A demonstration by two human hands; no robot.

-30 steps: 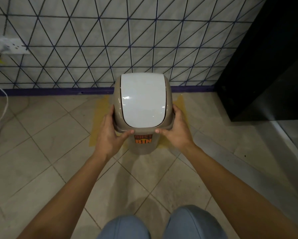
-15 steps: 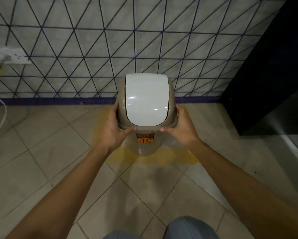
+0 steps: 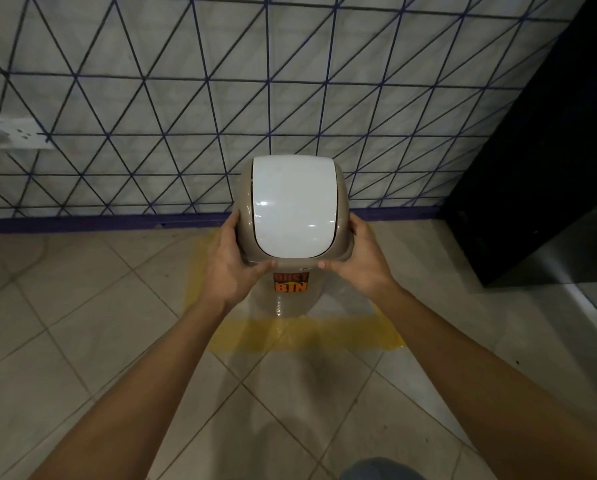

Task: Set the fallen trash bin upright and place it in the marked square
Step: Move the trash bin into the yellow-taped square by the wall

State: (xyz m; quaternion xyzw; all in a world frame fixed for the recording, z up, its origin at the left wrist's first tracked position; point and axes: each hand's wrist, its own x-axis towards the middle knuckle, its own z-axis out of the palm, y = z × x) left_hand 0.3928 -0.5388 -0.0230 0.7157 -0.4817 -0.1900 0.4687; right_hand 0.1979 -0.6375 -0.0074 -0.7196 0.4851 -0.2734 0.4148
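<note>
A beige trash bin point(image 3: 292, 299) with a white swing lid and an orange "DUST BIN" label stands upright near the wall. My left hand point(image 3: 229, 268) grips the left side of its top rim. Opposite it, my right hand point(image 3: 361, 263) grips the right side. The bin sits within a square marked in yellow tape point(image 3: 307, 336) on the floor. The tape's front strip and part of its left strip show; the bin and my hands hide the rest. Whether the bin's base touches the floor I cannot tell.
A tiled wall point(image 3: 186, 98) with a purple baseboard runs just behind the bin. A black cabinet point(image 3: 539, 168) stands at the right. A white wall socket point(image 3: 16, 133) with a cable hanging from it sits at the far left. Beige floor tiles lie all around.
The bin has moved away from me toward the wall, in both hands, and its base now sits behind the tape's front strip. The camera has risen, so my knees have almost left the view.
</note>
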